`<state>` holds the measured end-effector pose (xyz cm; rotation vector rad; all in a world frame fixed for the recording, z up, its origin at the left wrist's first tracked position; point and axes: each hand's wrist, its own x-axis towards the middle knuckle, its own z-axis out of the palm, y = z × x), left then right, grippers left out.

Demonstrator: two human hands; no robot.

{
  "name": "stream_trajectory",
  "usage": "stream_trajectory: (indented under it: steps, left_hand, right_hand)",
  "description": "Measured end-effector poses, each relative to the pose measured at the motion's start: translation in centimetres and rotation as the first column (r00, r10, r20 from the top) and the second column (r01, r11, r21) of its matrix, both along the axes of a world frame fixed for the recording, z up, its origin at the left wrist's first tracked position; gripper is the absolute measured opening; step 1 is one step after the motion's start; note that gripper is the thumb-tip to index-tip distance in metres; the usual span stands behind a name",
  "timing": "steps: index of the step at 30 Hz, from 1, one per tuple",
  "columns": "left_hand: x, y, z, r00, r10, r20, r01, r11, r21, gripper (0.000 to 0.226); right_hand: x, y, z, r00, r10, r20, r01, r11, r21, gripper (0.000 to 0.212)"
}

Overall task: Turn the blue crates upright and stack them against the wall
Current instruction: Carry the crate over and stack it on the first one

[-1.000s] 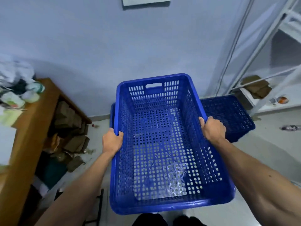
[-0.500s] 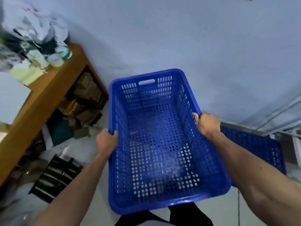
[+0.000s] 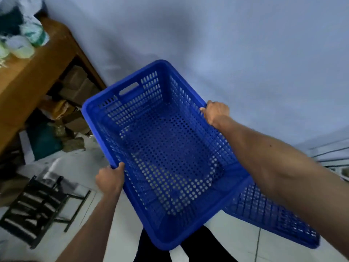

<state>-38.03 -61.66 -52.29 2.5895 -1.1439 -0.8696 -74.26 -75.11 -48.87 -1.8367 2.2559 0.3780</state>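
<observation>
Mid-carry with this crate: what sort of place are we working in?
Probably a storeroom or back room. A wooden table has cardboard boxes crammed under it, a black slatted rack lies on the tiled floor, and a second blue crate sits on the floor too.

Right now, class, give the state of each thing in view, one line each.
Held crate: upright, empty, lifted, tilted.
Second crate: low on the right, partly hidden.
Left hand: grips the held crate's left rim.
Right hand: grips its right rim.
Table: cluttered on top, boxes beneath.
Black rack: lying on the floor.
</observation>
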Motion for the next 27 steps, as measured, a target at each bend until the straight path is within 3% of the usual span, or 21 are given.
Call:
stream_trajectory:
  steps: [3,9,19,23,27]
  left_hand:
    - [-0.8,-0.9,-1.9,1.0,0.005,-0.026,-0.002,0.996,0.086,0.049]
    - [-3.0,-1.9,-6.4,0.962,0.239,-0.131,-0.223,0.967,0.122,0.05]
    - [-9.1,-1.4,-10.5,0.887,0.381,-0.259,-0.327,0.917,0.229,0.051]
    - [-10.3,-2.0,-11.5,0.822,0.475,-0.313,-0.403,0.875,0.27,0.044]
    - [-9.9,-2.2,-14.1,0.797,0.469,-0.38,-0.361,0.875,0.323,0.057]
  right_hand:
    - [0.7,-3.4,-0.9,0.998,0.021,-0.063,-0.018,0.999,0.049,0.044]
    - [1.9,-8.7,-4.8,0.984,0.052,-0.171,-0.042,0.997,0.061,0.045]
    - [1.2,-13.6,-10.4,0.935,0.2,-0.292,-0.198,0.98,0.035,0.04]
    - [1.6,-15.7,-12.0,0.946,0.188,-0.265,-0.185,0.982,0.037,0.039]
    - [1.5,-17.0,-13.7,0.961,0.17,-0.22,-0.173,0.985,0.002,0.039]
